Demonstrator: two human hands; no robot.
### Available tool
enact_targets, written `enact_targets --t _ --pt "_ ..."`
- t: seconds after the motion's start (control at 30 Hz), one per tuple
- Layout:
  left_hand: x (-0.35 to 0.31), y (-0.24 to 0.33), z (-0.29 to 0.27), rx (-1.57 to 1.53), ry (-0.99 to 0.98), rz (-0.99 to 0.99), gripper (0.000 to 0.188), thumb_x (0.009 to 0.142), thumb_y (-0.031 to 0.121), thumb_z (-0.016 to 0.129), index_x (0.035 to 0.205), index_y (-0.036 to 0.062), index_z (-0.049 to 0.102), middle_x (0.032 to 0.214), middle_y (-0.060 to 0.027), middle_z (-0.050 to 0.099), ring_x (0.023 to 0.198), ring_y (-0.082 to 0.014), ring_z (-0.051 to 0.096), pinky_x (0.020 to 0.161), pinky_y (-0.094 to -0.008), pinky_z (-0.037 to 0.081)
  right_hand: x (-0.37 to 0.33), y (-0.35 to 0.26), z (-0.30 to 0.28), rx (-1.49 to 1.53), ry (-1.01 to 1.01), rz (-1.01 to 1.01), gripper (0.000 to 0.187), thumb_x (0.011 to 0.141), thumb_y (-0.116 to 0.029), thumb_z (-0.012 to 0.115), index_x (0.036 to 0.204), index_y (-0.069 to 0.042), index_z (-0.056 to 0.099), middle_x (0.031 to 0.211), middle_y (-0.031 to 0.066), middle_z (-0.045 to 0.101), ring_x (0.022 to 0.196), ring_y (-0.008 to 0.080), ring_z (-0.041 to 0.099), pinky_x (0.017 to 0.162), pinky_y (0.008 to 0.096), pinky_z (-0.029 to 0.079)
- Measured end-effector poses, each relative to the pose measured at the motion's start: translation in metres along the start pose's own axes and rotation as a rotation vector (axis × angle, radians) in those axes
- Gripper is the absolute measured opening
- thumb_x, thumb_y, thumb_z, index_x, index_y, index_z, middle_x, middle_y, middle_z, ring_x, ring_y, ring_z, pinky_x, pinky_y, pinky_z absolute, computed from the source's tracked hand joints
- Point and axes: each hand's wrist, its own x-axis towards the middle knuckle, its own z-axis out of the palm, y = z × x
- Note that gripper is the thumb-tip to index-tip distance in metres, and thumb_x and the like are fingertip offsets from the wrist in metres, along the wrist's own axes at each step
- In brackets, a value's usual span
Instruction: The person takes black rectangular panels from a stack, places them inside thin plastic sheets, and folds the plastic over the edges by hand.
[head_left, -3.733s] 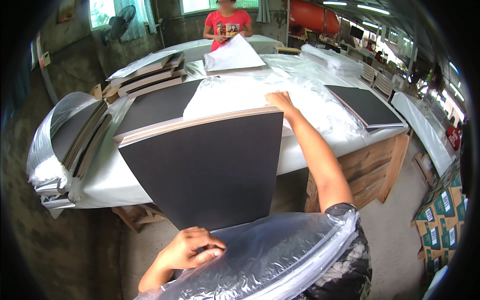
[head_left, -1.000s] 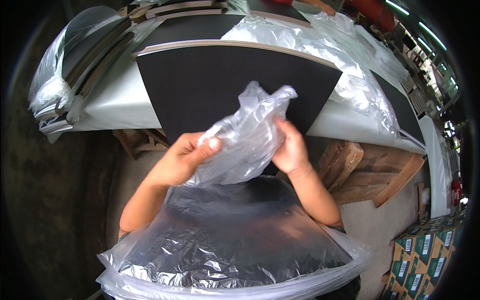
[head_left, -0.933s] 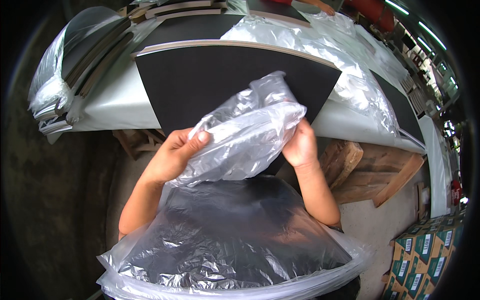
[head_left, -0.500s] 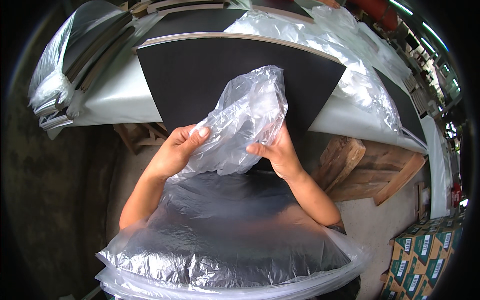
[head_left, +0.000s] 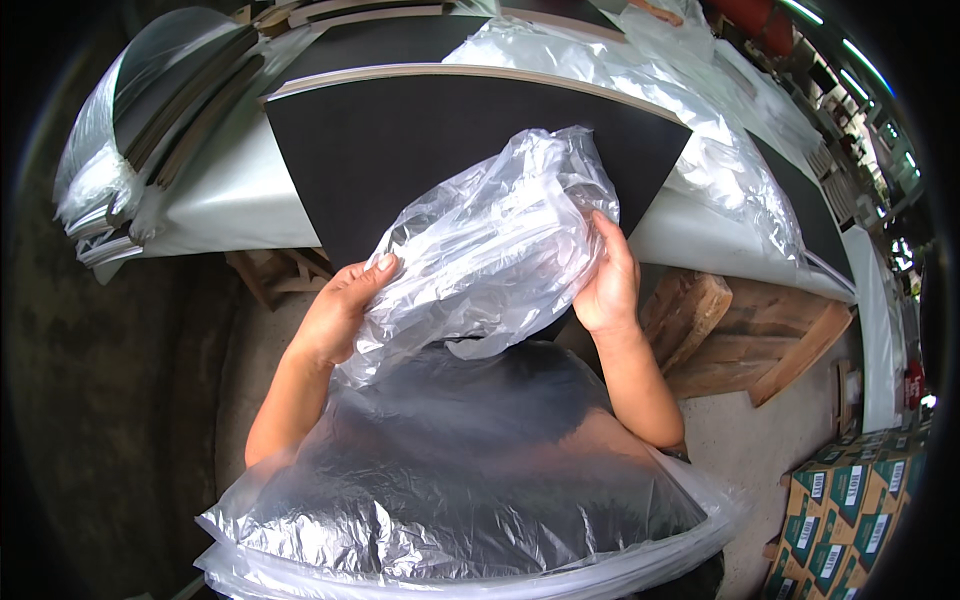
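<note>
A crumpled clear plastic bag (head_left: pixel 480 250) is spread between my hands, its gathered folds running from lower left to upper right. My left hand (head_left: pixel 338 305) is closed on the left edge, thumb on top. At the right edge my right hand (head_left: pixel 612 275) grips the film, its fingers partly behind the folds. A stack of black boards (head_left: pixel 400 150) with pale edges stands just beyond the bag. Close to my body, more clear plastic sheeting (head_left: pixel 450 480) lies over something dark and reaches up between my forearms; whether it joins the film in my hands I cannot tell.
Loose clear film (head_left: pixel 690 130) covers part of the table at the right. Plastic-wrapped board stacks (head_left: pixel 180 110) lie at the far left. A wooden support (head_left: pixel 750 335) stands under the table's right side, and printed cardboard boxes (head_left: pixel 845 510) are piled at lower right.
My right hand has moved right and a little up, drawing the plastic wider. My left hand has shifted slightly left. The bag's folds now stretch farther across the black boards.
</note>
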Motion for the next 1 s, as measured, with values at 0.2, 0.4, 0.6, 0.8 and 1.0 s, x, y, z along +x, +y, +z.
enact_targets --t 0.2,0.4,0.6,0.8,1.0 --pt "-0.001 -0.002 -0.004 0.092 -0.019 -0.024 0.034 0.087 0.033 0.054 0.095 0.0009 0.062 0.085 -0.005 0.063 0.077 -0.0106 0.058 0.071 -0.0242 0.046 -0.022 0.008 0.035 -0.641 -0.27 -0.507 0.076 0.077 -0.03 0.067 0.13 0.004 0.025 0.124 0.0159 0.041 0.117 0.0209 0.038 0.099 0.0341 0.029" --pt "-0.005 -0.009 0.001 0.405 -0.23 0.17 0.037 0.084 0.032 0.058 0.098 -0.0024 0.06 0.085 -0.0027 0.062 0.081 -0.0102 0.056 0.075 -0.0235 0.044 0.001 0.005 0.029 -0.305 -0.028 -0.145 0.019 0.081 -0.013 0.062 0.093 0.001 0.06 0.087 0.0052 0.062 0.079 0.0095 0.057 0.073 0.0238 0.045" --pt "0.004 0.007 -0.016 1.34 -0.411 0.302 0.062 0.071 0.047 0.067 0.108 -0.0022 0.056 0.098 -0.0193 0.06 0.093 -0.0325 0.057 0.078 -0.0378 0.045 -0.004 0.005 0.02 -0.188 -0.027 -0.098 0.016 0.085 -0.018 0.058 0.087 -0.002 0.061 0.083 0.0017 0.062 0.077 0.0077 0.057 0.071 0.0226 0.045" --pt "0.025 0.009 0.029 0.67 -0.173 0.672 0.043 0.078 0.036 0.064 0.1 0.0 0.058 0.09 -0.0102 0.061 0.085 -0.0172 0.057 0.072 -0.0296 0.045 -0.029 0.022 0.035 -0.316 -0.322 0.051 0.015 0.089 -0.017 0.052 0.087 -0.004 0.059 0.082 -0.0011 0.059 0.075 0.0029 0.05 0.071 0.0202 0.04" --pt "0.02 -0.02 0.047 0.384 0.012 0.509 0.013 0.083 0.012 0.061 0.083 -0.0009 0.058 0.072 0.0005 0.059 0.068 -0.0022 0.05 0.059 -0.0198 0.042 -0.039 0.031 0.03 -0.254 -0.21 -0.122 0.038 0.093 -0.025 0.041 0.119 0.002 0.042 0.112 0.0096 0.05 0.107 0.0167 0.045 0.094 0.0325 0.033"
